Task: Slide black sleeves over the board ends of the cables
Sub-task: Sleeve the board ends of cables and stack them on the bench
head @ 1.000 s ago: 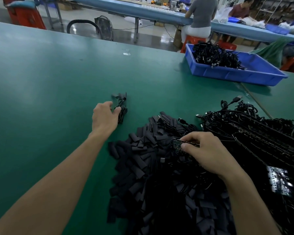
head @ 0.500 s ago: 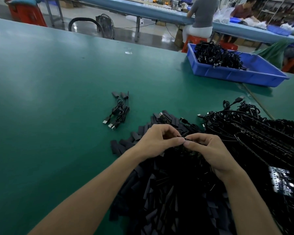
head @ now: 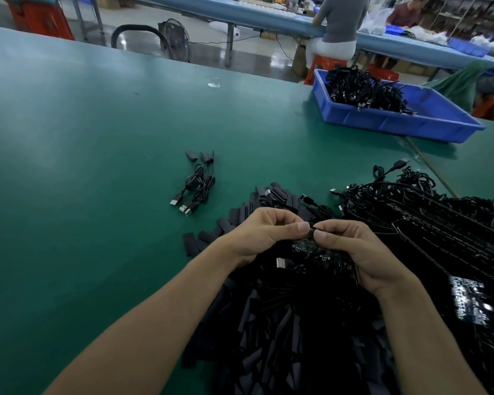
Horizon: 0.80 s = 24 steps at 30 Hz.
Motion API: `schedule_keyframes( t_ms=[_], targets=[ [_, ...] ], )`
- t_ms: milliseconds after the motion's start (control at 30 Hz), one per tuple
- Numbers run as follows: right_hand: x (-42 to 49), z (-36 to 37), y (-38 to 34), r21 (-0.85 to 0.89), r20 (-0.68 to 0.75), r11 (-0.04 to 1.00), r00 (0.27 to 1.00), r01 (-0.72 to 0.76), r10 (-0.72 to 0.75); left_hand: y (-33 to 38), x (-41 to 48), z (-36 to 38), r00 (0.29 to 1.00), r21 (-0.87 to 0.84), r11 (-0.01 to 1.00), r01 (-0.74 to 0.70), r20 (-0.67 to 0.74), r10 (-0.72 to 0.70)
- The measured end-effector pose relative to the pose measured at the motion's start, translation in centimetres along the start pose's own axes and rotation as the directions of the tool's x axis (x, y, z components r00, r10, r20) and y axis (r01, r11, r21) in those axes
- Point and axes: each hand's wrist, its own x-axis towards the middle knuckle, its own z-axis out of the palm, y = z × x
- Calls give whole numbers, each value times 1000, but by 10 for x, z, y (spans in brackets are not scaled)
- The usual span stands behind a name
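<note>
1. A small bundle of sleeved cables [head: 196, 183] is lying apart on the green table [head: 69, 166], probably set aside as finished.
2. The tip of the board end [head: 304, 246] is being pinched by the curled left hand [head: 264, 232]; whether a sleeve is held there too cannot be told.
3. The board end is being gripped by the right hand [head: 354, 249], just above the pile of black sleeves [head: 268, 323], so that sleeves are within reach.
4. The tangle of cables [head: 439, 223] is lying at the right.

Green table [head: 69, 166]: heap of black sleeves [head: 268, 337] near centre, tangled cables [head: 439, 223] touching it at right. Small cable bundle [head: 197, 183] lies apart, farther left; blue tray [head: 397, 125] far right.
</note>
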Motion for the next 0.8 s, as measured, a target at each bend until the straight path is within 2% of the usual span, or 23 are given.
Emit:
schedule_keyframes(
  t_ms=[67, 133, 200, 300, 367, 400, 467, 500, 533, 600, 667, 733, 800],
  targets=[
    [0, -1, -1, 49, 19, 999, 1000, -16, 15, 1, 0, 1, 999, -71, 997, 16, 40, -13],
    [0, 1, -2, 93, 38, 995, 999, -23, 20, -1, 1, 4, 995, -214, 976, 33, 96, -12],
    [0, 2, -6, 61, -12, 998, 1000, 10, -9, -2, 3, 8, 998, -289, 957, 11, 62, 7],
    [-3, -3, -18, -15, -228, 997, 971, 69, -71, 3, 5, 8, 983, -291, 948, -131, -164, 86],
    [-6, -10, -27, -212, -423, 972, 886, 106, -189, 13, 3, 0, 943, -306, 908, -286, -258, 210],
    [-8, -12, -31, -378, -508, 921, 810, 94, -292, 19, 0, -4, 923, -318, 880, -354, -273, 273],
    [-10, -11, -37, -723, -528, 690, 674, -37, -517, 30, -4, -13, 886, -361, 818, -448, -303, 351],
    [-11, -6, -39, -821, -489, 558, 652, -120, -579, 34, -6, -17, 871, -369, 799, -474, -328, 365],
    [-11, 0, -41, -872, -456, 447, 664, -200, -593, 37, -8, -21, 854, -349, 795, -496, -362, 374],
    [-9, 11, -41, -917, -398, 232, 748, -324, -531, 38, -11, -30, 812, -247, 812, -529, -425, 400],
    [-6, 21, -43, -924, -372, 61, 851, -377, -372, 38, -15, -39, 788, -151, 834, -531, -451, 420],
    [-2, 31, -47, -933, -360, 48, 923, -357, -134, 36, -18, -44, 796, -70, 873, -483, -450, 405],
    [2, 41, -49, -950, -296, 83, 952, -302, 78, 32, -19, -46, 823, -22, 915, -404, -445, 353]
  ],
)
